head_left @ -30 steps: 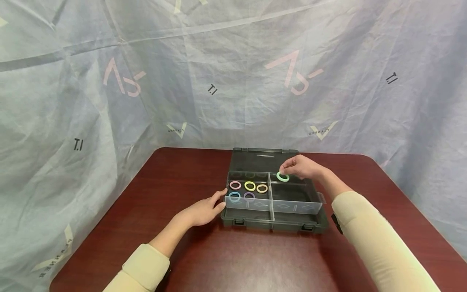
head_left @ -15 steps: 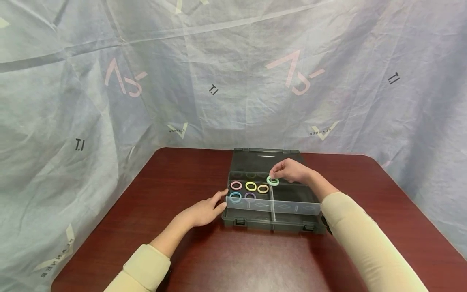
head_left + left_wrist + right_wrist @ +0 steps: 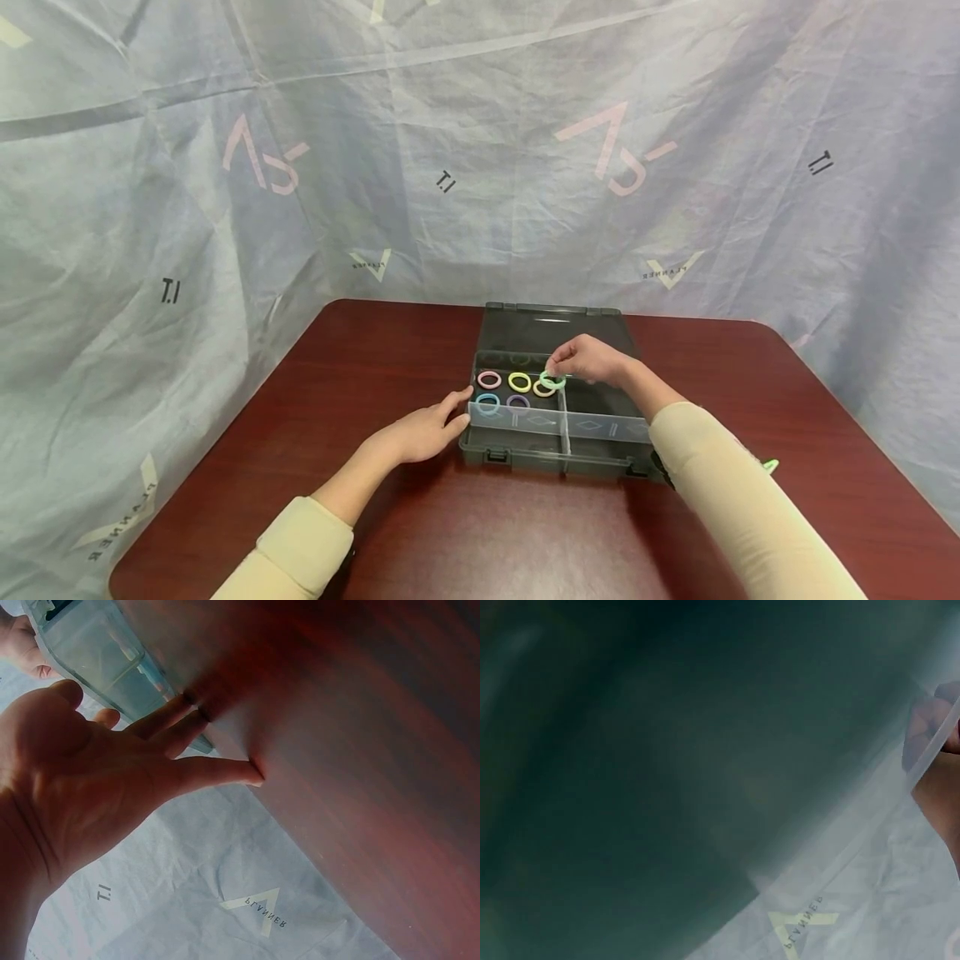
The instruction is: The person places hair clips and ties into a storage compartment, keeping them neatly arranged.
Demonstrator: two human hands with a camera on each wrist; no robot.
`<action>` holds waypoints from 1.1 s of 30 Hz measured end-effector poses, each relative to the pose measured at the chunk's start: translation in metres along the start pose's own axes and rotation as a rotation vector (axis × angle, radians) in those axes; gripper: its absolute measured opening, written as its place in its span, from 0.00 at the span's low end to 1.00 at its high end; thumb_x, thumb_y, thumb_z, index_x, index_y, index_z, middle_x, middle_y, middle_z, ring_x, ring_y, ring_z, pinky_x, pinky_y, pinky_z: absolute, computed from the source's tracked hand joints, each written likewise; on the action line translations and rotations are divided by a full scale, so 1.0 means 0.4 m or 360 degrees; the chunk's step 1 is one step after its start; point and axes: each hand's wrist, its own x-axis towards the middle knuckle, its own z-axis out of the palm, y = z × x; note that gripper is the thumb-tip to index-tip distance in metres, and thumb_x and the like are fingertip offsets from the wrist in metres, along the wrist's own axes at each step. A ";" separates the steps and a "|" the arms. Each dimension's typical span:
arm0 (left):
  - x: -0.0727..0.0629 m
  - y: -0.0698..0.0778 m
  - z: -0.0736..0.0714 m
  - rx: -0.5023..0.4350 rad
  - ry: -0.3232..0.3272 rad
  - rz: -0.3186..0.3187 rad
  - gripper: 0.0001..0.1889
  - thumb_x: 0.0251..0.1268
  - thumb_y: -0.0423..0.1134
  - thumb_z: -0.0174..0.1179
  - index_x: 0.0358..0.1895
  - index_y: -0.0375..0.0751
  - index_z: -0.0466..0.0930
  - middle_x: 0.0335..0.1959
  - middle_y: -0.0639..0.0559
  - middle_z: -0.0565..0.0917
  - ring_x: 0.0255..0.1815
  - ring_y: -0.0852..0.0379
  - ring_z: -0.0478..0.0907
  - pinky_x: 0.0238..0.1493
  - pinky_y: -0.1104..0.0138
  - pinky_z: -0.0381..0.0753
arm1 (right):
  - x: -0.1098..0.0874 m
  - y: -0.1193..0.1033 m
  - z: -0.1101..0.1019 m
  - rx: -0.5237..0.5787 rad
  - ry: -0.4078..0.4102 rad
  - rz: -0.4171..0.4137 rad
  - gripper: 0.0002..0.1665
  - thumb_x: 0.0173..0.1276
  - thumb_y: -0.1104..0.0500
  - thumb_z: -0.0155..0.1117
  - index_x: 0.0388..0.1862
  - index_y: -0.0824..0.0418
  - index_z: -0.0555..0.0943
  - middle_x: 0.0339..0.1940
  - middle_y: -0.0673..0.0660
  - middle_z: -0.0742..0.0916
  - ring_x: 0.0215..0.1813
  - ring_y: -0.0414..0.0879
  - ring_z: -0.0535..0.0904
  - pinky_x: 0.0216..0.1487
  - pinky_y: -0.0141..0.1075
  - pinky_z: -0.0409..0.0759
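My right hand [image 3: 588, 360] pinches a mint-green ring [image 3: 552, 381] over the middle of an open, dark see-through box [image 3: 480, 454]. In the head view this ring overlaps a peach ring [image 3: 542, 391] beside the upright divider [image 3: 564, 417]. A pink ring [image 3: 489, 381], a yellow ring [image 3: 520, 382], a blue ring [image 3: 487, 404] and a purple ring [image 3: 517, 402] lie in the left compartment. My left hand [image 3: 427, 429] has its fingers extended at the box's left side; the left wrist view shows them spread low over the table. Dark plastic fills most of the right wrist view.
The box's lid [image 3: 555, 329] lies folded back behind it. A clear crosswise strip [image 3: 525, 419] stands along the front of the ring compartment. A small light-green piece [image 3: 771, 466] shows past the right sleeve on the red-brown table [image 3: 405, 333]. Grey cloth [image 3: 480, 150] hangs behind.
The right hand has moved left with the mint-green ring, from above the right compartment across the divider to over the peach ring. The left hand stays at the box's side.
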 end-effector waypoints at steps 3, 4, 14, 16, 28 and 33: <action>-0.001 0.002 -0.001 -0.0001 -0.0002 -0.0005 0.32 0.83 0.54 0.43 0.83 0.57 0.48 0.77 0.42 0.64 0.73 0.44 0.67 0.70 0.47 0.64 | 0.004 -0.001 0.007 0.0000 0.0018 0.0014 0.11 0.75 0.56 0.64 0.43 0.61 0.89 0.20 0.49 0.76 0.17 0.40 0.53 0.24 0.36 0.61; -0.002 0.002 -0.001 -0.0002 -0.0003 -0.0008 0.32 0.83 0.54 0.43 0.83 0.57 0.48 0.77 0.42 0.64 0.73 0.44 0.67 0.70 0.47 0.64 | 0.005 -0.001 0.010 0.0007 0.0022 0.0019 0.10 0.74 0.57 0.65 0.42 0.61 0.89 0.22 0.49 0.78 0.17 0.41 0.53 0.24 0.36 0.61; -0.002 0.003 0.000 0.0013 0.0006 -0.0032 0.31 0.83 0.55 0.43 0.83 0.58 0.48 0.77 0.44 0.64 0.73 0.44 0.67 0.70 0.47 0.65 | 0.004 0.011 0.034 -0.0012 0.0024 0.0005 0.11 0.73 0.58 0.65 0.41 0.64 0.89 0.53 0.58 0.86 0.16 0.41 0.54 0.22 0.37 0.62; -0.004 0.006 -0.001 0.0009 0.0005 -0.0035 0.31 0.83 0.55 0.43 0.83 0.58 0.48 0.77 0.44 0.64 0.73 0.44 0.67 0.70 0.46 0.65 | 0.006 0.014 0.037 -0.0011 0.0022 0.0006 0.11 0.73 0.57 0.65 0.42 0.65 0.89 0.53 0.58 0.86 0.16 0.41 0.54 0.22 0.36 0.61; 0.000 0.005 -0.005 0.0008 0.0008 -0.0053 0.32 0.83 0.56 0.43 0.83 0.60 0.47 0.78 0.45 0.63 0.74 0.44 0.66 0.70 0.45 0.64 | 0.011 0.008 0.053 0.0009 0.0025 0.0065 0.09 0.73 0.57 0.66 0.38 0.61 0.89 0.51 0.55 0.87 0.15 0.41 0.53 0.20 0.36 0.59; 0.001 0.001 -0.002 0.0017 0.0002 -0.0060 0.32 0.83 0.56 0.42 0.83 0.60 0.47 0.78 0.45 0.63 0.74 0.44 0.66 0.70 0.44 0.64 | 0.018 0.006 0.059 -0.0012 0.0010 0.0129 0.07 0.71 0.57 0.68 0.35 0.56 0.90 0.48 0.54 0.88 0.15 0.40 0.53 0.19 0.35 0.58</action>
